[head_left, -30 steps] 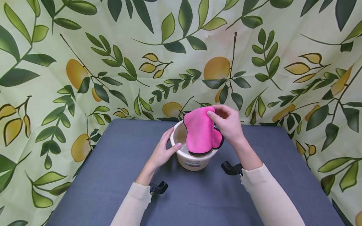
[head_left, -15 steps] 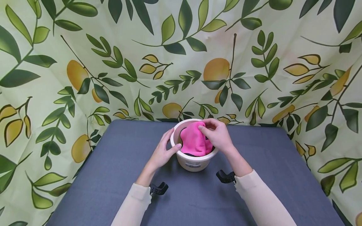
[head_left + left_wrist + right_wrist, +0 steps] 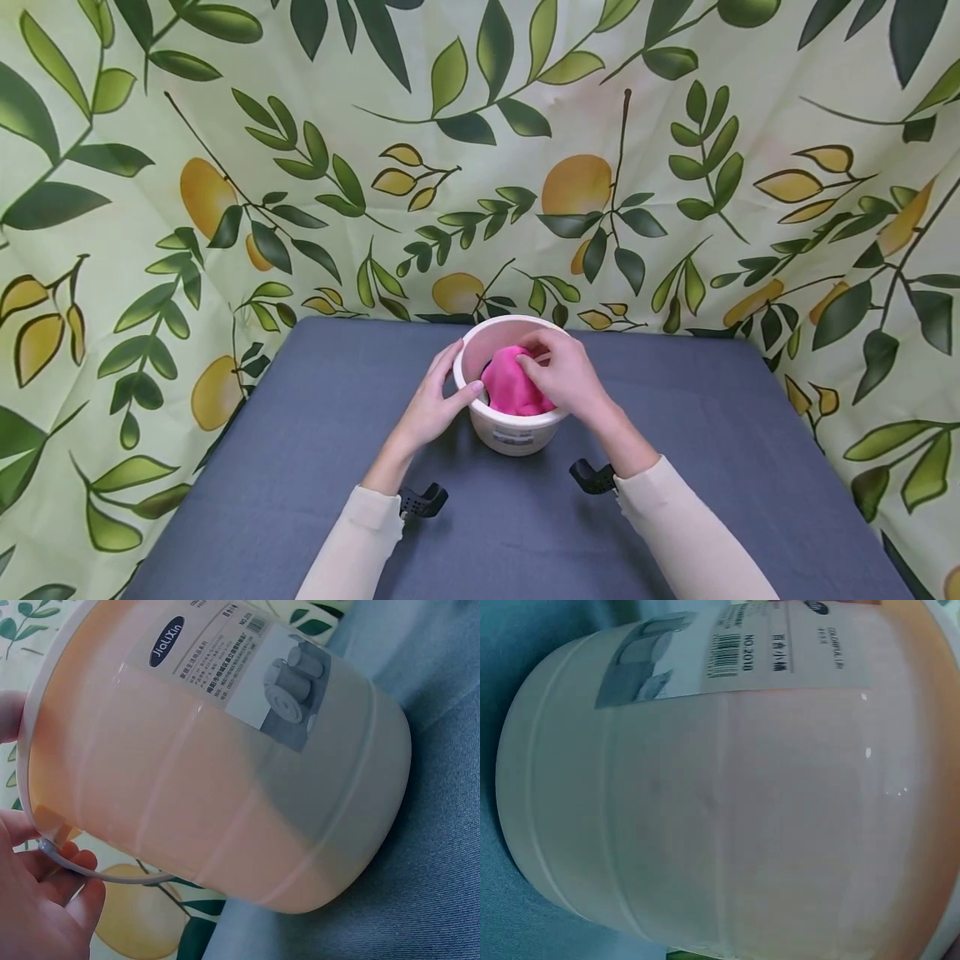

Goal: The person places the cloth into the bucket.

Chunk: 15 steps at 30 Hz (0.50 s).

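A pale pink plastic bucket (image 3: 504,437) stands upright on the table, its paper label (image 3: 240,675) large in the left wrist view. At its left side my left hand (image 3: 429,406) holds the rim, thumb at the near edge and fingers round the far left. Those fingers lie by the bucket's thin handle (image 3: 120,879) in the left wrist view. My right hand (image 3: 567,372) reaches over the right rim and pinches a bright pink cloth (image 3: 510,387) with dark edging. Most of the cloth is down inside the bucket; its lower part is hidden by the wall.
A grey-blue cloth covers the table (image 3: 322,500). Behind and beside it hangs a leaf-and-fruit patterned curtain (image 3: 480,167). Black wrist mounts (image 3: 423,500) stick out from both sleeves, above the tabletop.
My right hand has moved down and left, lowering the pink cloth from above the rim into the bucket, where it bunches up. My left hand has stayed on the rim.
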{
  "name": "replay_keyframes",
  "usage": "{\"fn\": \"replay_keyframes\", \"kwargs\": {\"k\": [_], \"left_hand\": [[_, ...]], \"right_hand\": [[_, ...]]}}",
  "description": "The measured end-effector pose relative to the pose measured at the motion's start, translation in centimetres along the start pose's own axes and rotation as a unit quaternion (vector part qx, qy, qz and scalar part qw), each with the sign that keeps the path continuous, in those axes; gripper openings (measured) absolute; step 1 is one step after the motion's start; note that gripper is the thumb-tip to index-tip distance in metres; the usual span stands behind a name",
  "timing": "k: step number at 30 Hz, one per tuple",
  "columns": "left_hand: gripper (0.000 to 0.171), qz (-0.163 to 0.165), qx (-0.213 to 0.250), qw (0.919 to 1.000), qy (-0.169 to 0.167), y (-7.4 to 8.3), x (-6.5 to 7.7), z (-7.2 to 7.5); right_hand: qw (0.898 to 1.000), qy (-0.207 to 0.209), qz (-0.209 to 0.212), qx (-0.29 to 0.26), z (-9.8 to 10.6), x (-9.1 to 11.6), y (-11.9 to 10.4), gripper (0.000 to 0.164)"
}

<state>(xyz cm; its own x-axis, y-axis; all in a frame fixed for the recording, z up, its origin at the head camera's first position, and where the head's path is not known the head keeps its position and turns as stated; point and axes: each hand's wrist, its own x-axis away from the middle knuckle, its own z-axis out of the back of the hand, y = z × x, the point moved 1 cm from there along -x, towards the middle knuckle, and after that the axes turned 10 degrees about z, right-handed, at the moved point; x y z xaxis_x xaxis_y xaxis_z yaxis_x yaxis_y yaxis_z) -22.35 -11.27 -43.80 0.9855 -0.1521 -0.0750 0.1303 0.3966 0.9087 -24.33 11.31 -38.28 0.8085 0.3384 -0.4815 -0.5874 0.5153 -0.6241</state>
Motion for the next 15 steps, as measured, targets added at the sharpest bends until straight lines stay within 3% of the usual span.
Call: {"fn": "replay_keyframes", "kwargs": {"k": [7,15], "left_hand": [[0.076,0.002,0.007,1.0,-0.005,0.1,-0.1,0.0],[0.077,0.001,-0.02,0.9998,0.006,0.3,-0.1,0.2]], "right_hand": [[1.0,-0.008,-0.008,0.022,0.1,0.0,-0.2,0.018],[0.999,0.039,0.019,0.008,1.5,0.5,-0.5,0.017]]}}
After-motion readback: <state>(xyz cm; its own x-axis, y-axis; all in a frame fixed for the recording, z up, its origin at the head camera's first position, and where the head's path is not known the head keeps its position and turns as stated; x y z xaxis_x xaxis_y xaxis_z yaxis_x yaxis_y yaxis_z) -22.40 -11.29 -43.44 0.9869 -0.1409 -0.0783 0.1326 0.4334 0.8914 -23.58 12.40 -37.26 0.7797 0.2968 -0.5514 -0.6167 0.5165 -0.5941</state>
